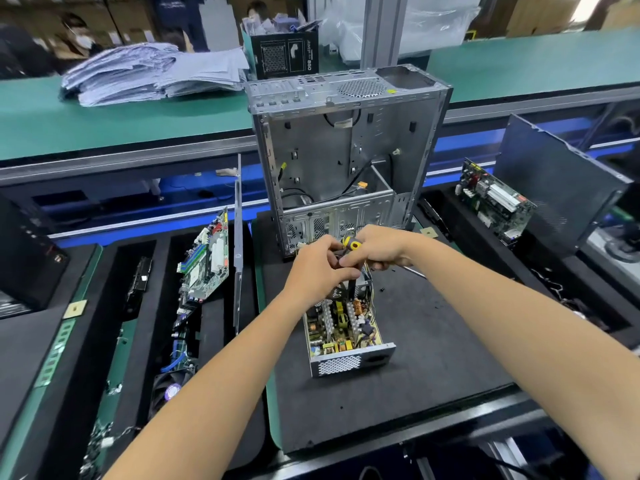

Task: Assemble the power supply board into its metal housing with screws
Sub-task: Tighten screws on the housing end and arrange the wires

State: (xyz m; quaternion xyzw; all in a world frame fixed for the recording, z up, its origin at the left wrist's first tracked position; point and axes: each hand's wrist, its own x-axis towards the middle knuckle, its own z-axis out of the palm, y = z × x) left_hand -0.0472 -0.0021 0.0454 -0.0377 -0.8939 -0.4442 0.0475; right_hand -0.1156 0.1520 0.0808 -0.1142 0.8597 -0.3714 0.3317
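Left hand (320,271): fingers pinching the screwdriver (351,244) shaft, probably steadying its tip.
Right hand (379,249): clenching the yellow-black handle, at 12 o'clock above the housing.
Power supply board (341,322): sitting inside its metal housing (349,363), mat (433,341) centre.
Computer case (346,150): standing at 12 o'clock.

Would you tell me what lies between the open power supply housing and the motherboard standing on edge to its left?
In the head view, a thin metal panel stands upright between the housing and motherboard.

Table (450,375) had black mat; on it sat open PSU housing (349,362) w/ board (341,327), PC case (343,157) behind.
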